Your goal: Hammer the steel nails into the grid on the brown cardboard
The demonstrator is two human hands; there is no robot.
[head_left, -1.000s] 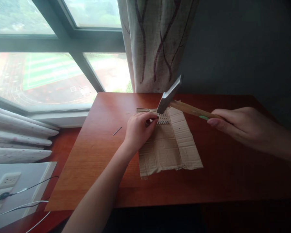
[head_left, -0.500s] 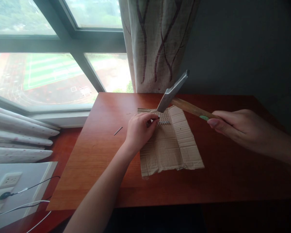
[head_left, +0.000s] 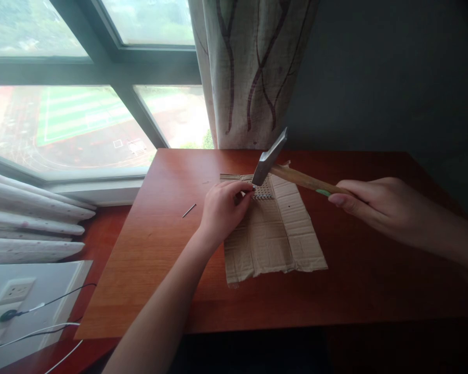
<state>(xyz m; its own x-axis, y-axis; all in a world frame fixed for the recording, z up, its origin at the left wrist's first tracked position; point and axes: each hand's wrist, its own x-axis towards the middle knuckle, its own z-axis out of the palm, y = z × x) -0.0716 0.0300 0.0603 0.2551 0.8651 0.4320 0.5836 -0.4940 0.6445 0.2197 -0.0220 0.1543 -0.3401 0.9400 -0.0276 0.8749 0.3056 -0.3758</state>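
My right hand grips the wooden handle of a hammer. The hammer's metal head is tilted, its lower face close above the fingertips of my left hand. Those fingers are pinched together at the left side of a small perforated board; a tiny metal piece seems to show at their tips, too small to name. Along the board's near edge runs a row of small metallic pieces. Under it lies a sheet of corrugated cardboard. Left of my left hand, a thin metal rod rests on the table.
The wooden table stands against a window and a patterned curtain. A dark wall rises behind on the right. At lower left, cables run from a wall socket.
The hammer head has come down and slightly left, nearer my left fingertips. My right hand has shifted a little left with it. My left hand keeps its pinch at the board.
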